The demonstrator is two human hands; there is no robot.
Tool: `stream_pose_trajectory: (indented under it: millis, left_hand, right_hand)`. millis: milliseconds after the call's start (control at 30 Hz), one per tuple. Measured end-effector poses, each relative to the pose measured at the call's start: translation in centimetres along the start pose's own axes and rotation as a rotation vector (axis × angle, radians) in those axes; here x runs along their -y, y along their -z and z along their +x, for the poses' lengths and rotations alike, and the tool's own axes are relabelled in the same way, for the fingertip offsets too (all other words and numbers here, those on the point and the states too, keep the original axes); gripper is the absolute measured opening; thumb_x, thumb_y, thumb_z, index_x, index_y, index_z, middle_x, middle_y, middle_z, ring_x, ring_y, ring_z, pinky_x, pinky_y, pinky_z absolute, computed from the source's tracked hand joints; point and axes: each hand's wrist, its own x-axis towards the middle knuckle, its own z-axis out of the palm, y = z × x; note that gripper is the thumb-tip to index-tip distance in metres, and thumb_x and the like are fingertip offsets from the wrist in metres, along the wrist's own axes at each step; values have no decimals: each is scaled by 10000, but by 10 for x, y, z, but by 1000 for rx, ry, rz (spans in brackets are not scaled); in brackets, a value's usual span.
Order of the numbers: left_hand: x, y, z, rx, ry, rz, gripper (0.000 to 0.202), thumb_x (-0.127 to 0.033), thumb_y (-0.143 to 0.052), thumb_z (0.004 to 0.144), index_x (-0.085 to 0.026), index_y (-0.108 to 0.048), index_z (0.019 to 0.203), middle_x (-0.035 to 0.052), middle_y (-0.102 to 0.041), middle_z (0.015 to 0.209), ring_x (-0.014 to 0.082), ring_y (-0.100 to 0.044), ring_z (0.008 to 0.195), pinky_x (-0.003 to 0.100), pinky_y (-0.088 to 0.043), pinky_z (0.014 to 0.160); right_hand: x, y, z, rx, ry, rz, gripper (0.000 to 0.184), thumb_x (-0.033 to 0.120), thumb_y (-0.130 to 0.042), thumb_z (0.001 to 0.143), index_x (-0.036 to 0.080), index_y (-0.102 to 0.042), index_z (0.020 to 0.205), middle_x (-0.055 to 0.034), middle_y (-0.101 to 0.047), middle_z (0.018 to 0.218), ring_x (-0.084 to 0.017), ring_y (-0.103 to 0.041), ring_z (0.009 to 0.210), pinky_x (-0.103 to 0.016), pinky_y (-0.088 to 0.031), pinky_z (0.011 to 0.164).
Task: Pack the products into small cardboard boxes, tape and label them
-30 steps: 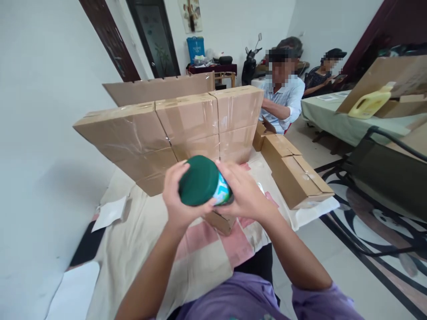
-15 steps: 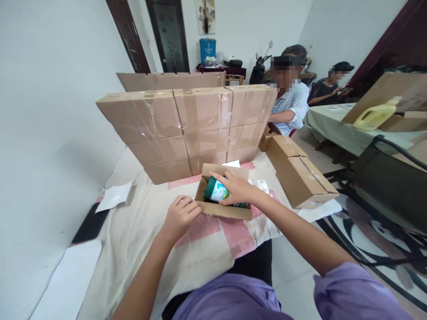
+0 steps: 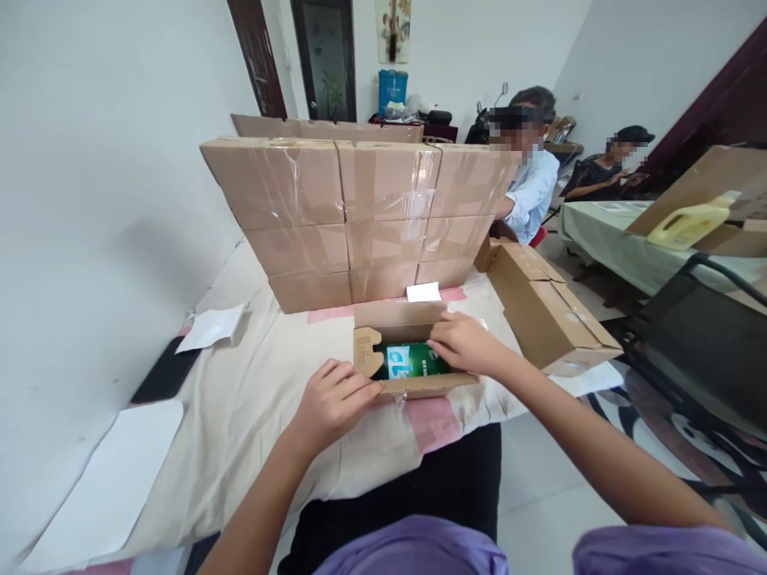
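Observation:
An uncovered small cardboard box [image 3: 428,390] rests on the cloth-covered table in front of me. Inside it lies a green container [image 3: 413,361] with a white and blue label. The left end flap [image 3: 367,351] of the box is folded inward over one end of the container. My left hand [image 3: 339,399] grips the box's near wall by its left corner, fingers bent over the edge. At the opposite end, my right hand [image 3: 464,343] has its fingers curled on the box's right end, close to the container; its fingertips are partly hidden.
Behind the box stands a wall of stacked, taped cartons [image 3: 383,216]. A long carton [image 3: 545,311] lies to the right. White papers [image 3: 212,327] and a black flat object [image 3: 164,371] are on the left. A person [image 3: 530,176] sits beyond the cartons.
The container has gone down flat into the box, and my right hand has moved from it to the box's right end. The left end flap is now folded in.

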Motion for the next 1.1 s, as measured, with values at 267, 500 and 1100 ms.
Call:
stream_pose_trajectory:
  millis: [267, 500, 1100]
  left_hand:
    - [4, 15, 11, 226, 84, -620, 428, -569, -474, 1013, -224, -727, 1016, 71, -755, 907, 200, -656, 810, 355, -487, 744]
    - [38, -49, 107, 754, 313, -382, 358, -432, -476, 984, -229, -663, 1212, 86, -731, 1221, 247, -676, 1102, 351, -534, 925]
    - [22, -61, 122, 1260, 132, 89, 534, -83, -668, 705, -155, -662, 1234, 166, -767, 1106, 316, -751, 946, 367, -585, 802]
  right_hand:
    - [-12, 1, -18, 105, 202, -221, 392, 401, -509, 1032, 194, -756, 809, -130, -664, 980, -289, -505, 1005, -408, -391, 806]
    - [4, -2, -9, 182, 101, -294, 340, 345, -461, 1041, 140, -730, 1011, -146, -700, 1054, -291, -524, 1111, -417, -417, 860]
    - [49, -16, 20, 150, -172, -164, 313, 356, -420, 1025, 149, -644, 1098, -128, -738, 1038, -286, -644, 1117, -421, -482, 837]
